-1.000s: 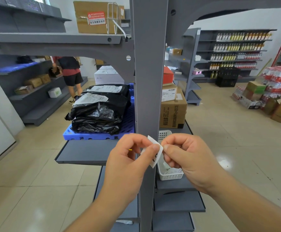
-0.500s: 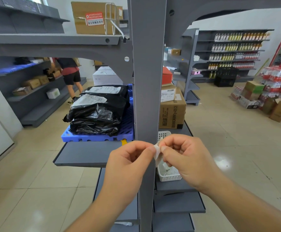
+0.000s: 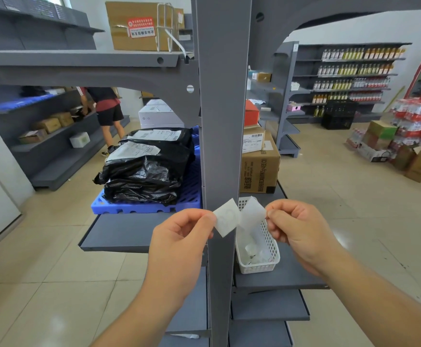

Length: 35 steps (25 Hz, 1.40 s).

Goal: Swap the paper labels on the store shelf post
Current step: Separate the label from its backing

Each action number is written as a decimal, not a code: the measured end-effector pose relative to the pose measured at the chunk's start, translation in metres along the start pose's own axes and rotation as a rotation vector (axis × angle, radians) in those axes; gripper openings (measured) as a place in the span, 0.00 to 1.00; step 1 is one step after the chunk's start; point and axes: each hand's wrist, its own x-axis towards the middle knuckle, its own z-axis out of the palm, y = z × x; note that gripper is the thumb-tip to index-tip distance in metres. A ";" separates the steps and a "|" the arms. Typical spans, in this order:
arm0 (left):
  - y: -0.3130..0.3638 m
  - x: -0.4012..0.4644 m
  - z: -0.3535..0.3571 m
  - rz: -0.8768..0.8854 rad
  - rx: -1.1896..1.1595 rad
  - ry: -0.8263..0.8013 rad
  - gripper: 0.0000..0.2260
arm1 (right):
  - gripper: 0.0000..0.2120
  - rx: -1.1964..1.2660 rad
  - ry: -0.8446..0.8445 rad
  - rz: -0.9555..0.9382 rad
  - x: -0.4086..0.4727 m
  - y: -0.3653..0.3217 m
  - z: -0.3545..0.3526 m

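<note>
Two bare hands meet at the centre of the frame in front of the grey shelf post; the left hand pinches a small white paper label between thumb and forefinger, its faint print facing the camera and its body lying against the post's front face — whether it is stuck there cannot be told; the right hand pinches a second piece, a paler translucent sheet, by its right edge, just right of the post. The two pieces touch at their inner edges, forming a shallow V. Below and behind the sheet, a white perforated basket sits on the grey shelf right of the post, scraps of paper lying inside; a brown carton stands behind it. Left of the post — mid-frame — black plastic parcels with white shipping slips are stacked on a blue pallet. In the upper left, another carton with a red sticker rests on the top shelf; a person in dark shorts bends toward shelving at the far left; bottles line shelves at the upper right.
</note>
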 end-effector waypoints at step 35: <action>-0.012 0.018 -0.009 -0.113 0.121 0.023 0.09 | 0.04 -1.125 -0.037 0.053 0.110 0.098 -0.010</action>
